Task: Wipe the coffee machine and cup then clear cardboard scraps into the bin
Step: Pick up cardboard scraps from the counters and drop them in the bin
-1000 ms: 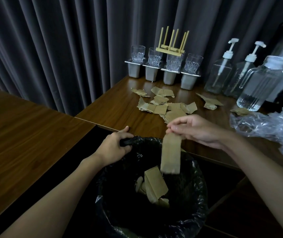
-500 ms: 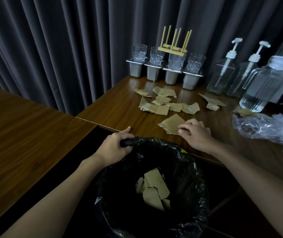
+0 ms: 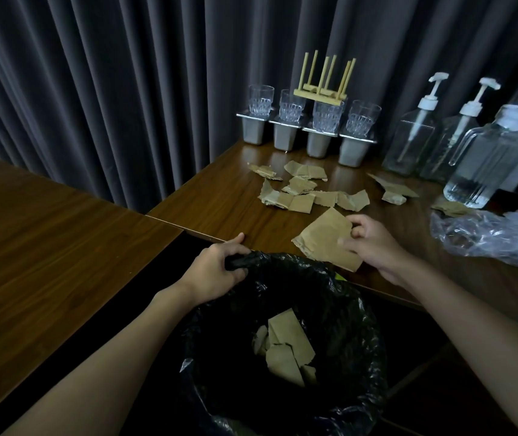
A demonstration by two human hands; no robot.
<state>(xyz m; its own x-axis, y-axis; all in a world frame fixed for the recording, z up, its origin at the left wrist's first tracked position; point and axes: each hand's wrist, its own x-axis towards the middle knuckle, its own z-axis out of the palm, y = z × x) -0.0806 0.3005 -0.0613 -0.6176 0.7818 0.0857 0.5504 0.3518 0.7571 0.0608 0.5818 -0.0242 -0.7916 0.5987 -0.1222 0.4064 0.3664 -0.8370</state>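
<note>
While the left grip [image 3: 217, 272] clenches the rim of the black-lined bin [image 3: 361, 325], the right grip [image 3: 374, 243] pinches one large cardboard piece [image 3: 323, 237] at the near edge of the surface [image 3: 226, 199], just beside the bin. Roughly ten smaller scraps [image 3: 301, 202] lie farther back; about four more sit inside the bin. Behind stand four glasses [image 3: 261, 100], two pump bottles [image 3: 411, 136] and one jug [image 3: 487, 158].

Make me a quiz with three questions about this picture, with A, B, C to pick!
1. What does the left hand grip? A the rim of the bin. B a broom. C a door.
2. How many glasses stand on the table? A two. B four. C six.
3. What is the right hand doing? A lying empty. B pinching a cardboard scrap. C waving.
Answers: 1 A, its fingers curl round the black-bagged rim; 2 B, four stand in a row; 3 B, thumb and fingers hold the big scrap.
</note>
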